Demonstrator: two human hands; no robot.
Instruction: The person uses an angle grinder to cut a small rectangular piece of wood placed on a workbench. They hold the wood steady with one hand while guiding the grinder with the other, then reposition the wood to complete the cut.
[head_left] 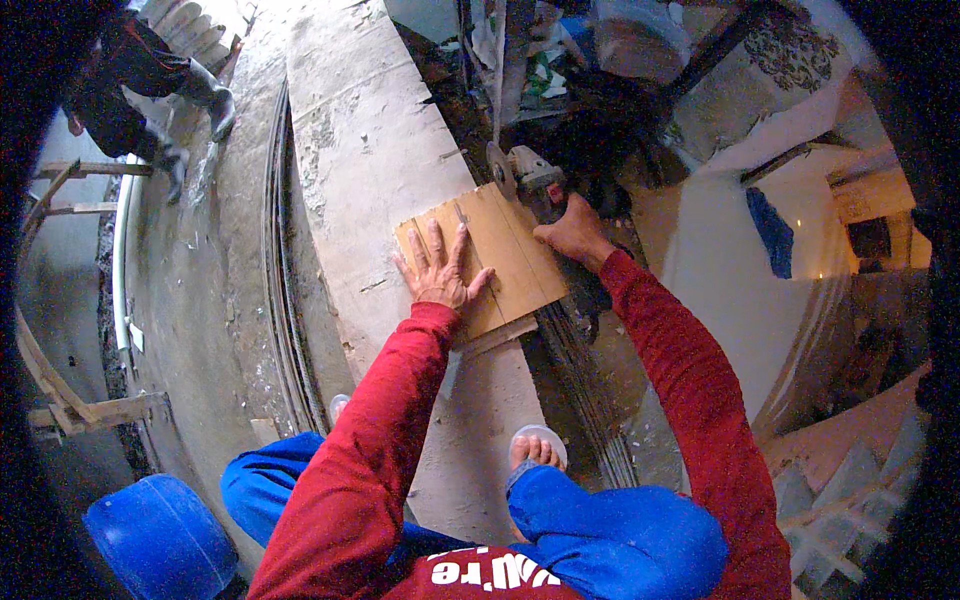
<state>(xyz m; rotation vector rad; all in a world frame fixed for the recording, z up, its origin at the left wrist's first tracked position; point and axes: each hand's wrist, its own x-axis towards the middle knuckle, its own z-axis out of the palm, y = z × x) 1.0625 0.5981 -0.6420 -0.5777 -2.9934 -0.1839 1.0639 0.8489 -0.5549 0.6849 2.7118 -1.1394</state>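
My left hand [442,275] lies flat with its fingers spread on a square tan panel [525,275]. Thin dark lines run across the panel, which looks like wood or a wood-look tile; I cannot tell which. In my right hand [582,232] is an angle grinder [540,170], gripped by its body. The grinder's round disc [501,170] stands on edge at the panel's far right corner; whether it touches is unclear. Beneath the panel, a thin strip [500,337] shows along its near edge.
A long, pale, worn plank [365,150] runs away under the panel. Long thin strips [285,300] lie left of it. A blue drum [160,540] stands at the lower left. At the far left is another person in grey boots [208,100]. My sandalled foot [538,450] is near the plank.
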